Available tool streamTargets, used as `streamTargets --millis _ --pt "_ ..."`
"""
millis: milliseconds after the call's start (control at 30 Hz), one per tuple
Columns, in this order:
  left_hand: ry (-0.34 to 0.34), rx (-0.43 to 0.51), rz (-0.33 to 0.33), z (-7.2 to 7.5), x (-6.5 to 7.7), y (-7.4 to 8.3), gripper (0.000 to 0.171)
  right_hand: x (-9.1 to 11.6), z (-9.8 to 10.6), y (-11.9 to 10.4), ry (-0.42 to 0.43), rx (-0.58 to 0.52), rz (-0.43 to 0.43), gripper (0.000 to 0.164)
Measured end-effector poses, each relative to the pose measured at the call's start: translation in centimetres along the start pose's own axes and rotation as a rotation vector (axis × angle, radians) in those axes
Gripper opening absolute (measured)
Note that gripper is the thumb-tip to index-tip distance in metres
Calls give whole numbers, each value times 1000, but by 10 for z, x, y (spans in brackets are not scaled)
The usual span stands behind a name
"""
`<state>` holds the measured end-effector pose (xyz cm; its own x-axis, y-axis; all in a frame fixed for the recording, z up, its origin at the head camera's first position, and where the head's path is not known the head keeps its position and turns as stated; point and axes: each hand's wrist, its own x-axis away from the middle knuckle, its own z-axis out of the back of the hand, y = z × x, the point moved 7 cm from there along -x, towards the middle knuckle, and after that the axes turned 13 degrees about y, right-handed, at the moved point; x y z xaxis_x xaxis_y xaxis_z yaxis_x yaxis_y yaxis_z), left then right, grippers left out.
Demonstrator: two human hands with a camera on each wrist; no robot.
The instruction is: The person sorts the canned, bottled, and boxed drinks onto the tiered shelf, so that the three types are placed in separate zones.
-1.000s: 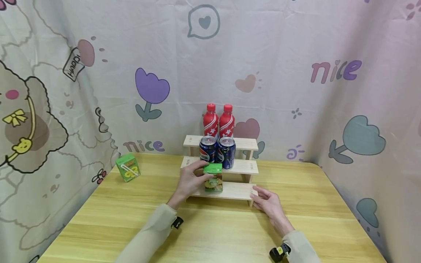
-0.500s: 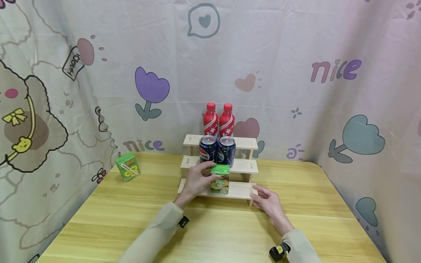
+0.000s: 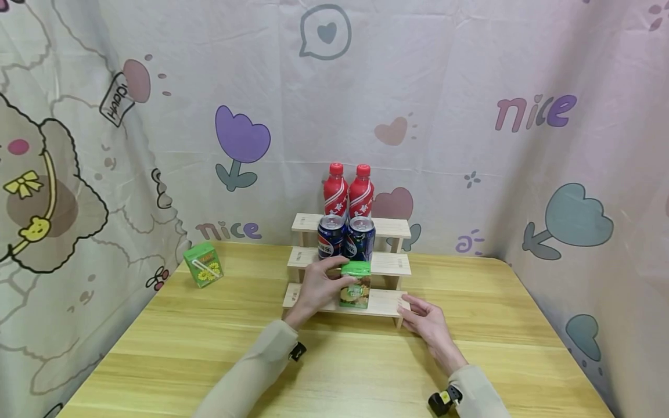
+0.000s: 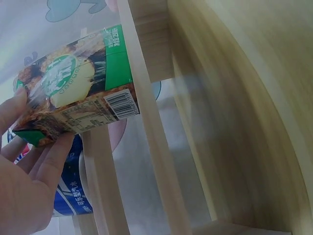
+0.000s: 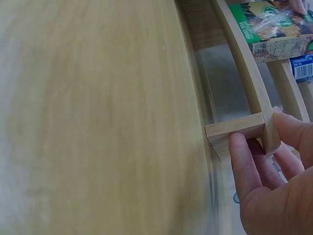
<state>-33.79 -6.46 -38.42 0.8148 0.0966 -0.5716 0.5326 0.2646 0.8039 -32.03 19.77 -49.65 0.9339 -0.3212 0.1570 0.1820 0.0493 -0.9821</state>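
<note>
My left hand (image 3: pixel 317 285) grips a green-topped drink carton (image 3: pixel 356 290) between thumb and fingers, its base at the lowest step of a three-tier wooden stand (image 3: pixel 388 303). In the left wrist view the carton (image 4: pixel 73 81) shows a brown food print, a green end and a barcode. My right hand (image 3: pixel 430 325) holds the right end of that lowest step. From the right wrist, the thumb lies over the board end (image 5: pixel 261 112) and the fingers reach beneath it. Two blue cola cans (image 3: pixel 359 239) stand side by side on the middle step, partly behind the carton.
Two red bottles (image 3: pixel 335 190) stand upright on the top step. Another green drink carton (image 3: pixel 204 266), with a straw on its side, stands at the table's back left. A patterned curtain (image 3: pixel 444 162) hangs behind the wooden table (image 3: pixel 345 371).
My left hand has slid the carton to the right along the lowest step, from left of centre to just right of it. The right hand stays on the stand's end.
</note>
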Motion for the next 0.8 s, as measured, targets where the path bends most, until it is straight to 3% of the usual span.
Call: streamTargets --millis 433,667,800 --pt "24 -5 10 -2 1 -3 39 1 -1 2 -10 -1 1 52" --pt "9 51 22 -5 1 -2 38 0 1 1 -4 -4 11 51" --pt "14 30 1 -4 1 -2 38 0 0 1 0 0 8 51"
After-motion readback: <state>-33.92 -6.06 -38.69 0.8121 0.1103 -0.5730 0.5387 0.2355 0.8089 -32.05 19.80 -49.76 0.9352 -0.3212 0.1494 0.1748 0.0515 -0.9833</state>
